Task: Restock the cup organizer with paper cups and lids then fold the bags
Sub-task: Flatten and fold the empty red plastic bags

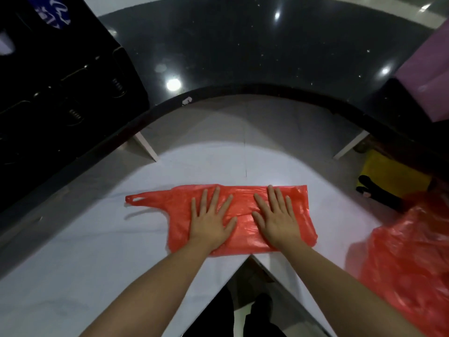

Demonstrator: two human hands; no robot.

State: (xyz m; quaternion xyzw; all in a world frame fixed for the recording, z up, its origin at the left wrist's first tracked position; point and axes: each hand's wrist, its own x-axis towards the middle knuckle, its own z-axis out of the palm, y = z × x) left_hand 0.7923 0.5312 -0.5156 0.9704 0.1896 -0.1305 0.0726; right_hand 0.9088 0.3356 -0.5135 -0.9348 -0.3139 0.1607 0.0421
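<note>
Head view looks down on a white counter (85, 251) that bends in a corner, with a raised black ledge (243, 52), glossy and speckled with light reflections, curving round its far side. At far left a black organizer (60, 88) stands on that ledge; its compartments are too dark to tell what they hold. Two white supports (147, 148) hold the ledge up above the counter. On the white surface, near its front edge, a red plastic bag (243, 215) lies flattened and folded into a long band, its handle loop (138, 199) pointing left. The left hand (210, 221) presses flat on the left part of the bag, fingers spread and straight. Just beside it, the right hand (275, 218) presses flat on the right part, fingers likewise spread; the two hands are near each other but apart. Below the counter's inner corner, dark floor and the person's dark legs show. Farther right, a second red bag (408, 263) lies crumpled on the counter, with a yellow and black object (388, 181) behind it, and a purple box (432, 69) sits on the ledge at the upper right.
</note>
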